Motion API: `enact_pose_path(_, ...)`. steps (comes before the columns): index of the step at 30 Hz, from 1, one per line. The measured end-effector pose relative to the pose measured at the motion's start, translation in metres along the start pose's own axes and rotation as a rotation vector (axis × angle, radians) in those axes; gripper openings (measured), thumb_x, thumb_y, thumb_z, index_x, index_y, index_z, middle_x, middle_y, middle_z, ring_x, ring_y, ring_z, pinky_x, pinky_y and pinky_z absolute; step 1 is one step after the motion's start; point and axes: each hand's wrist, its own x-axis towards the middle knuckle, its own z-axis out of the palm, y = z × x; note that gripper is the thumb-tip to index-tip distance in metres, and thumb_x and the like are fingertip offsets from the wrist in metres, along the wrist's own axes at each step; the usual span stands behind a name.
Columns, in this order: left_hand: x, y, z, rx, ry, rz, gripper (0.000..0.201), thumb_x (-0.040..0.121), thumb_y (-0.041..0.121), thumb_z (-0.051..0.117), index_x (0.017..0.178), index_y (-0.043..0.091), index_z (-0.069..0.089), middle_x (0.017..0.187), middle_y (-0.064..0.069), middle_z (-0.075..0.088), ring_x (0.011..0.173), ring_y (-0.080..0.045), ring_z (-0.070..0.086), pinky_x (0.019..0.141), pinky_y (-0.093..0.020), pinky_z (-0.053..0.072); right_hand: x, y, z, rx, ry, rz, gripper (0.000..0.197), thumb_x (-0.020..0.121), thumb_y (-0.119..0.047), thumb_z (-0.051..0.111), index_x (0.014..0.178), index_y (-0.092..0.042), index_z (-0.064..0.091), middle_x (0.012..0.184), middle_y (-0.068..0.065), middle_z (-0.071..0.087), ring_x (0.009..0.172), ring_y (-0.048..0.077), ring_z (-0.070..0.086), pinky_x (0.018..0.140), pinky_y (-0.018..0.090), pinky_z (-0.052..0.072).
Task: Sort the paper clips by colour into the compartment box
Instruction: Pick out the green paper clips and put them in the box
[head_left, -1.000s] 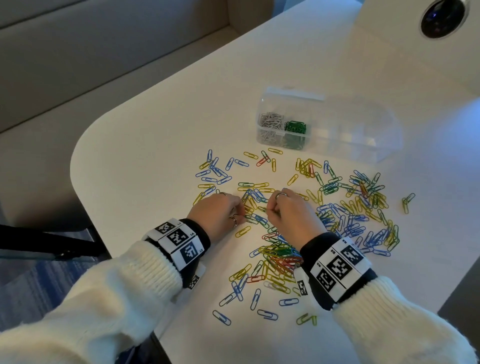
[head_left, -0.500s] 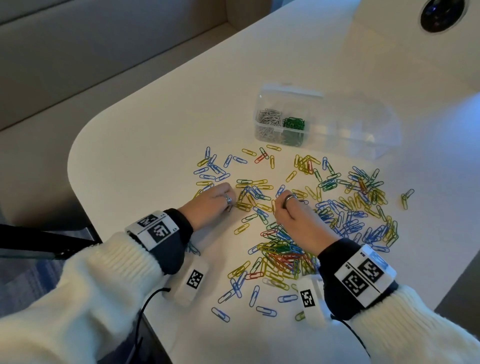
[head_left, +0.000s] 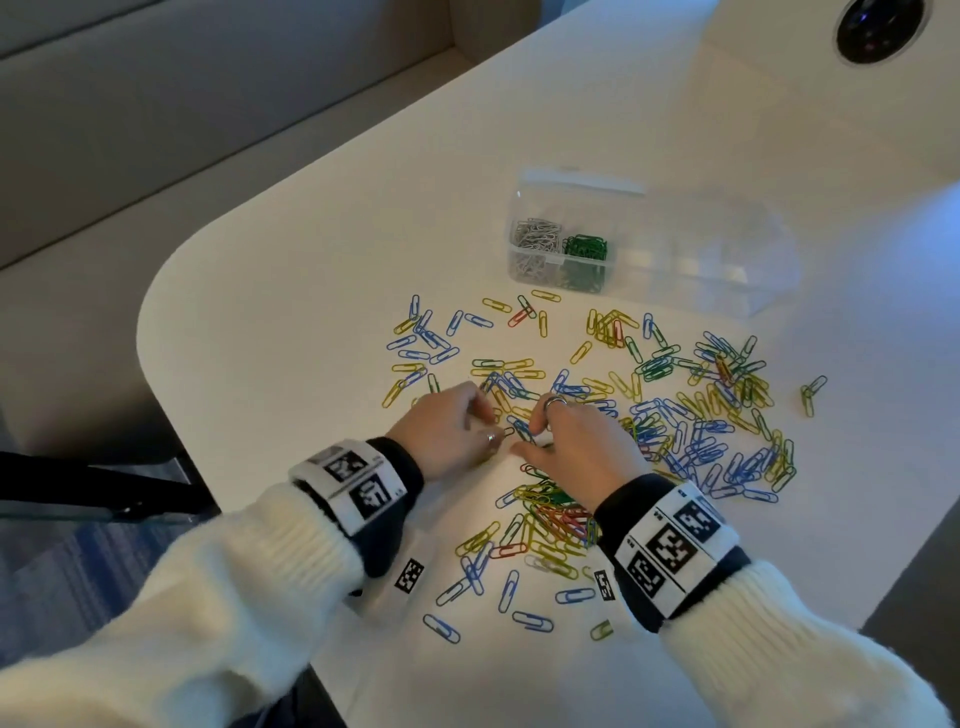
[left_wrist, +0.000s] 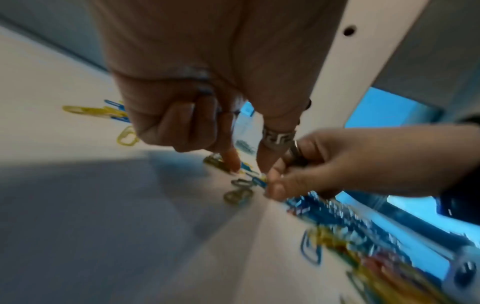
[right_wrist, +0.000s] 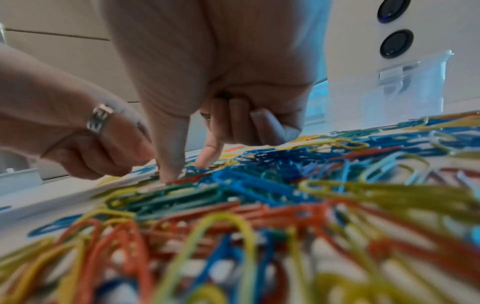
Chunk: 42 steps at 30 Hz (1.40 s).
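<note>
Loose blue, yellow, green and red paper clips (head_left: 691, 415) lie spread over the white table (head_left: 311, 260), with a dense heap (head_left: 550, 514) under my right wrist. The clear compartment box (head_left: 727, 249) stands behind them; its left end holds white clips (head_left: 535, 236) and green clips (head_left: 587, 247). My left hand (head_left: 488, 418) (left_wrist: 248, 164) has thumb and forefinger tips down at a small blue clip, the other fingers curled; the blur hides any grip. Close beside it, my right hand (head_left: 530, 434) (right_wrist: 188, 168) pinches a blue clip (left_wrist: 259, 182) between thumb and forefinger on the table.
The table's rounded edge (head_left: 156, 338) runs to my left, with a beige bench (head_left: 208, 104) beyond it. A black round socket (head_left: 878, 26) sits at the far right of the table. Several single clips (head_left: 530, 618) lie near the front edge.
Both hands have drawn closer together, towards me, and now nearly touch over the same clips. The left hand slid right; the right thumb came down beside it.
</note>
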Motion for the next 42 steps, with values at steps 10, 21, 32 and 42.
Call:
enact_pose_path(10,0.001,-0.004,0.01,0.186,-0.002,0.023,0.005,0.091,0.025,0.054,0.088,0.022,0.051,0.076,0.008,0.048,0.075,-0.012,0.047,0.06,-0.021,0.033,-0.001,-0.002,0.001,-0.042,0.109,0.031,0.024,0.091,-0.035,0.052,0.107,-0.017,0.046,0.1,0.002,0.061,0.088,0.023,0.061,0.068,0.032,0.048)
enact_pose_path(21,-0.011,-0.017,-0.05,-1.177,-0.133,-0.207,0.006,0.066,0.008,0.033,0.068,0.01,0.038,0.058,-0.005,0.04,0.043,-0.014,0.038,0.036,-0.018,0.023,0.011,-0.001,0.003,-0.117,0.058,0.092,0.02,0.093,-0.026,0.045,0.101,-0.011,0.057,0.093,0.006,0.064,0.083,0.028,0.062,0.068,0.031,0.05)
enact_pose_path(32,0.005,-0.027,-0.057,-0.972,0.118,-0.237,0.041,0.091,0.015,0.045,0.052,0.02,0.034,0.047,0.004,0.034,0.04,-0.011,0.022,0.042,-0.023,0.014,-0.008,-0.002,-0.015,0.797,-0.136,-0.117,0.02,0.092,-0.015,0.036,0.073,-0.018,0.032,0.062,-0.005,0.028,0.055,0.012,0.024,0.053,0.026,0.024)
enact_pose_path(42,-0.005,-0.034,-0.074,-1.042,-0.091,-0.18,0.027,0.092,-0.002,0.031,0.086,0.011,0.054,0.056,0.0,0.041,0.042,-0.009,0.031,0.037,-0.017,0.021,-0.002,-0.004,-0.019,1.804,-0.343,-0.216,0.013,0.063,-0.006,0.044,0.063,-0.015,0.035,0.054,0.002,0.034,0.048,0.012,0.02,0.045,0.024,0.02)
